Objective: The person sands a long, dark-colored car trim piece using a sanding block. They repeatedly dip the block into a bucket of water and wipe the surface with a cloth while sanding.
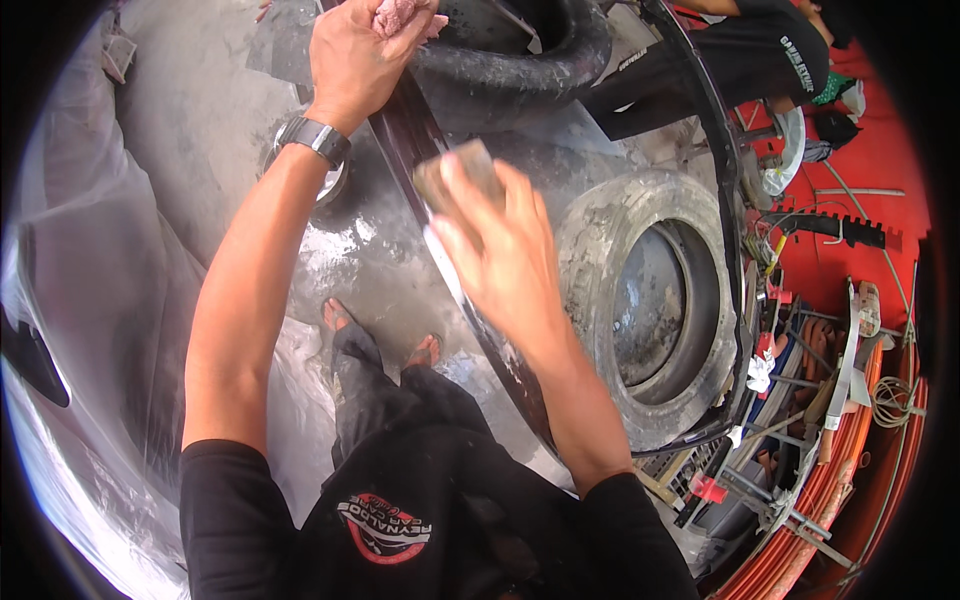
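At the top, my left hand [350, 62] is closed around a crumpled pink cloth [396, 14], next to a long, glossy dark panel edge [408, 125]. My right hand [512, 265] grips a brownish sanding block [468, 168], smeared by motion, at the panel's edge. Just below the block, a pale whitish patch [443, 262] runs along that dark strip. The strip continues down toward my right forearm, which covers part of it. Whether the block's face touches the panel is hidden.
A worn tire [598, 275] lies to the right, inside the dark frame, and a black rubber ring [520, 75] is above it. Another person's dark-clothed leg [690, 75] reaches in at upper right. Plastic sheeting [110, 290] drapes the left side; hoses [790, 530] and tools crowd the lower right.
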Demonstrator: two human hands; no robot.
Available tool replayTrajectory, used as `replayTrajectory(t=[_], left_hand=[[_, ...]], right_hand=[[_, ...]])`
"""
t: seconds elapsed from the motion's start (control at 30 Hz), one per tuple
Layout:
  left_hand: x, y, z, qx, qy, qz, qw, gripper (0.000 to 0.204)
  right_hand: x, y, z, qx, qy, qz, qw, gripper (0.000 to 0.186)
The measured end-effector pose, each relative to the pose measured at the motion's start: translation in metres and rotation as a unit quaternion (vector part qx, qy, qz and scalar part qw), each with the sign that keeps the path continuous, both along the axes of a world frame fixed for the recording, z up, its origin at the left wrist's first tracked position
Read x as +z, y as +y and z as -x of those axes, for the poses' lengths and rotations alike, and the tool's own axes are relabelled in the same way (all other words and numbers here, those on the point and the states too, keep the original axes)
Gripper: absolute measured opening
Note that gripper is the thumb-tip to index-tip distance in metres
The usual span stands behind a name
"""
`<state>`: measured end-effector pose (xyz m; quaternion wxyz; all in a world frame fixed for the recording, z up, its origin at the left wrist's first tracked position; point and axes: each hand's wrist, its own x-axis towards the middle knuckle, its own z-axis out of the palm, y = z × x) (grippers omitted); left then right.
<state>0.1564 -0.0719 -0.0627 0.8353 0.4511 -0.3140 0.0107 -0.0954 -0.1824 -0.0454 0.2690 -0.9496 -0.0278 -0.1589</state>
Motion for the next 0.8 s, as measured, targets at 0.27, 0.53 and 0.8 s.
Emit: replayTrajectory(t=[0.27,0.53,0.8], left_hand=[[0.007,0.018,0.006,0.396,-0.16,-0.382,0.819,0.034],[0.005,0.024,0.002,0.396,-0.131,-0.369,0.83,0.033],[-0.003,0.022,-0.008,0.368,-0.105,-0.377,0.843,0.038]], right_hand=[[-0.004,-0.003,-0.035,-0.023,-0.001,-0.025,0.999,0.056],[-0.008,-0.003,0.039,0.029,0.0,-0.012,1.0,0.065],[-0.019,-0.025,0.017,0.053,-0.018,-0.116,0.992,0.06]])
